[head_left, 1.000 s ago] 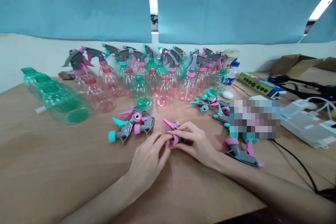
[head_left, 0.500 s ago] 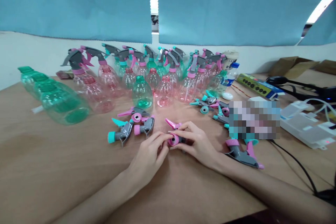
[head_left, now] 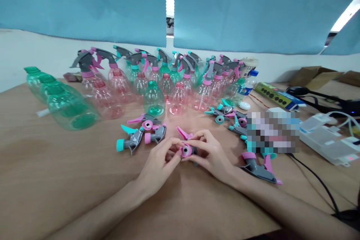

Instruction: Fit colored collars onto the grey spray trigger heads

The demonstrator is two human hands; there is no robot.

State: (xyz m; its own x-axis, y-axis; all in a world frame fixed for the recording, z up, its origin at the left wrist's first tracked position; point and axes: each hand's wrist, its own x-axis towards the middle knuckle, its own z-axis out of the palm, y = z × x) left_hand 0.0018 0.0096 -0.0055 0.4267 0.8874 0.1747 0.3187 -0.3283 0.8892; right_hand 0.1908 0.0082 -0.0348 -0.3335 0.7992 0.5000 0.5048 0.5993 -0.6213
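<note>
Left hand: you pinch the pink collar at its rim.
Right hand: you grasp the sprayer head behind that collar, between both hands.
Handling: advisable to brace with the right, keep left pressure light and square.
Collar mouth: faces back toward you.
Trigger: points away, leftward, beyond your fingertips.
Long axis: body mostly covered by right fingers; cannot tell.

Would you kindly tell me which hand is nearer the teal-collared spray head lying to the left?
Left. The left hand sits right of the spray head; the right hand farther right.
</note>
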